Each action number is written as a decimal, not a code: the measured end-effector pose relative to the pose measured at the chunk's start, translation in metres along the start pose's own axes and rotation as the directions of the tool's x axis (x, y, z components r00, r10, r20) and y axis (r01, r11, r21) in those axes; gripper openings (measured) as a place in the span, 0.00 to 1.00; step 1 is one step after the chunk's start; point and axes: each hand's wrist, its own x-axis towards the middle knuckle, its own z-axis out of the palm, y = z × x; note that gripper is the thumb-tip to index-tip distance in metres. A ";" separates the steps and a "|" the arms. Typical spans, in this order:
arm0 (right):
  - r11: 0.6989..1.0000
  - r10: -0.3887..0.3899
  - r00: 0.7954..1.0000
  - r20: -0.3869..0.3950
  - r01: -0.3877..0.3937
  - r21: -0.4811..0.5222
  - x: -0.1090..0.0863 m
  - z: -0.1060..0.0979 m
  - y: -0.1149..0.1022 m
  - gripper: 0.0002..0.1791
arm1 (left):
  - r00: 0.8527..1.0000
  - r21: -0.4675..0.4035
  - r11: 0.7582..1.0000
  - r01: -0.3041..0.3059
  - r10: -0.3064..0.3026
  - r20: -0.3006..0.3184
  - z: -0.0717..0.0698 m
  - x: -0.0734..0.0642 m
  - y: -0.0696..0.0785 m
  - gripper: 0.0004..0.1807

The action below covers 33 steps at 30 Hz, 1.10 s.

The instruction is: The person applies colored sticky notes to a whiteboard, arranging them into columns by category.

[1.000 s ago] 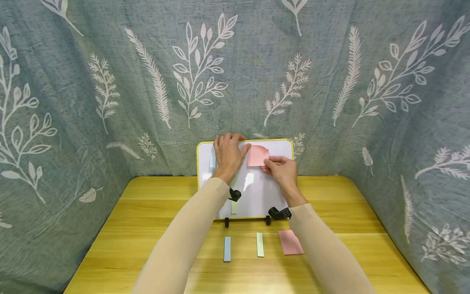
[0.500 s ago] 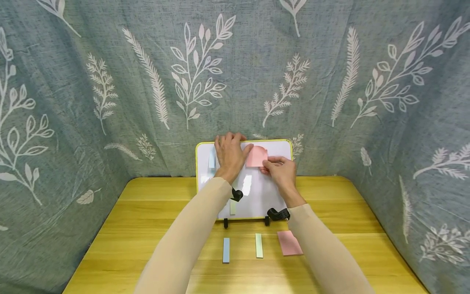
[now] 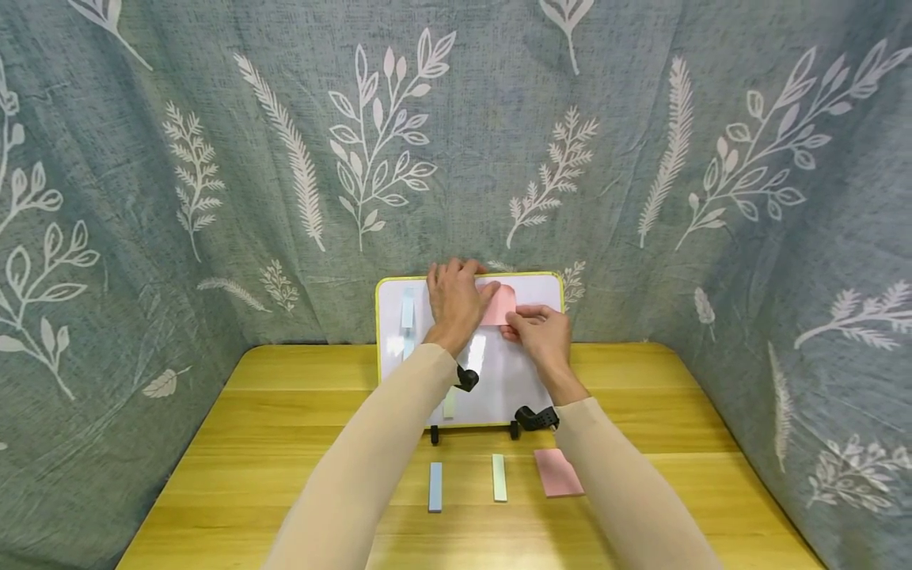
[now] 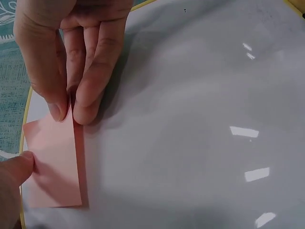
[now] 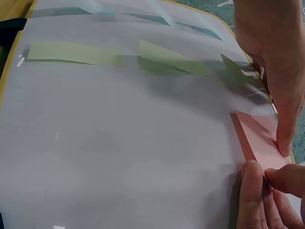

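Observation:
A pink sticky note point(image 3: 501, 307) lies near the top edge of a whiteboard point(image 3: 499, 388), which leans upright on a stand. My right hand point(image 3: 545, 336) pinches the note's lower right corner between thumb and fingers. In the left wrist view the pinched side of the note point(image 4: 57, 167) lifts off the board and throws a shadow. My left hand point(image 3: 456, 301) rests at the board's top edge, its extended thumb pressing the note's upper part. The right wrist view shows that thumb on the note point(image 5: 262, 136), close to the yellow rim.
Pale blue strips point(image 3: 408, 309) and green strips point(image 5: 71, 52) stick to the board's left part. On the wooden table point(image 3: 285, 443) in front lie a blue strip pad point(image 3: 435, 487), a green strip pad point(image 3: 499, 477) and a pink note pad point(image 3: 558, 473). A patterned curtain point(image 3: 456, 142) hangs behind.
My left hand has slid right along the board's top edge, its thumb now covering more of the pink note and uncovering the blue strips. The right hand keeps its pinch.

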 end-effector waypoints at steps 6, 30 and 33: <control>1.000 0.007 1.000 0.008 -0.007 0.009 -0.002 0.001 0.004 0.16 | 0.999 -0.052 0.998 0.042 -0.043 -0.016 0.007 -0.003 0.001 0.26; 1.000 -0.012 1.000 0.018 0.012 -0.017 -0.001 0.000 0.001 0.15 | 0.992 -0.071 0.990 0.122 -0.124 -0.023 0.008 0.002 0.011 0.27; 1.000 -0.010 1.000 0.013 0.011 -0.015 -0.001 -0.003 -0.001 0.15 | 0.994 -0.091 0.990 0.109 -0.110 0.003 0.006 0.004 0.010 0.22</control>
